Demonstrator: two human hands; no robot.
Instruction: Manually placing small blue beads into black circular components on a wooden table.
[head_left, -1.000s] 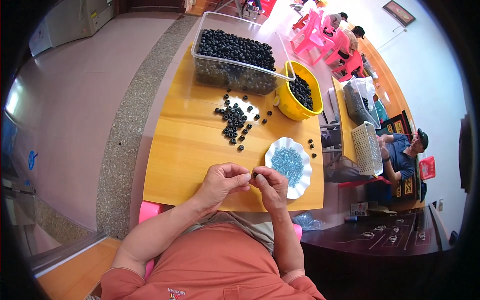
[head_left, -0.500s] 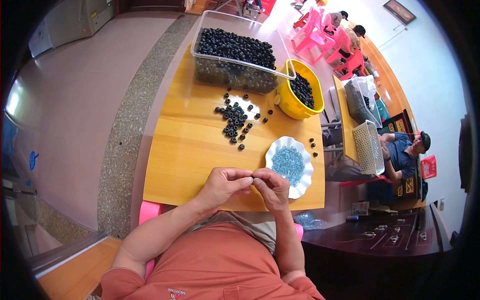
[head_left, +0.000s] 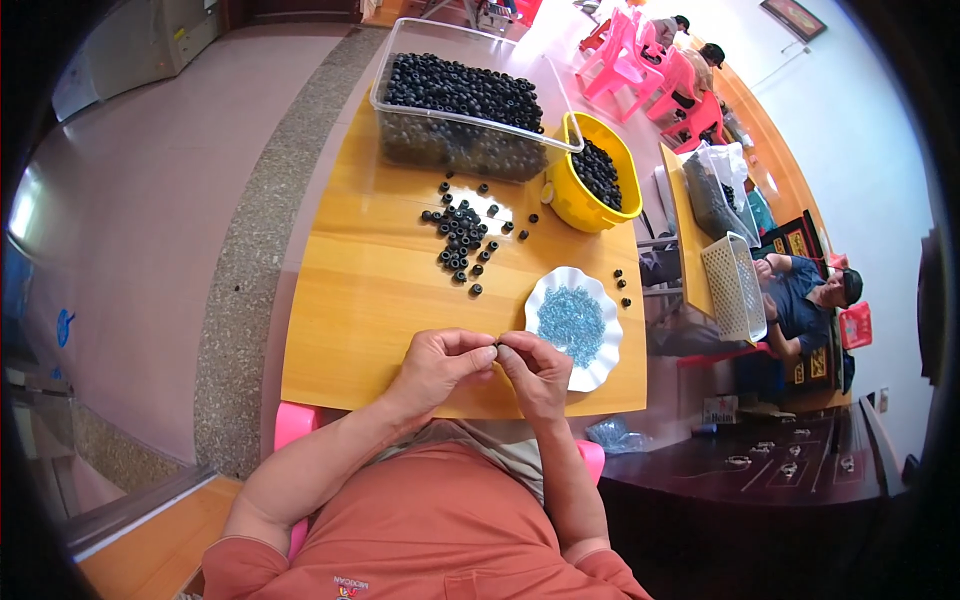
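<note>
Above the near edge of the wooden table (head_left: 350, 290), my left hand (head_left: 437, 368) and my right hand (head_left: 540, 378) meet fingertip to fingertip. Both pinch a small dark piece (head_left: 498, 343), mostly covered by the fingers; it looks like one of the black ring-like parts. Just beyond my right hand stands a white scalloped plate (head_left: 592, 380) with many tiny clear-blue pieces (head_left: 570, 322). Farther off lies a loose cluster of black hollow parts (head_left: 462, 238), with several strays around it and 3 more right of the plate.
A clear plastic bin (head_left: 376, 102) full of black parts stands at the table's far end, beside a yellow tub (head_left: 590, 212) of the same. To the right, a person (head_left: 800, 305) sits by a white perforated basket (head_left: 735, 285). Pink chairs (head_left: 620, 65) stand farther back.
The whole view has shifted slightly, so the table things sit a little left and higher. My hands keep the same pinch, with only a small shift of the fingers.
</note>
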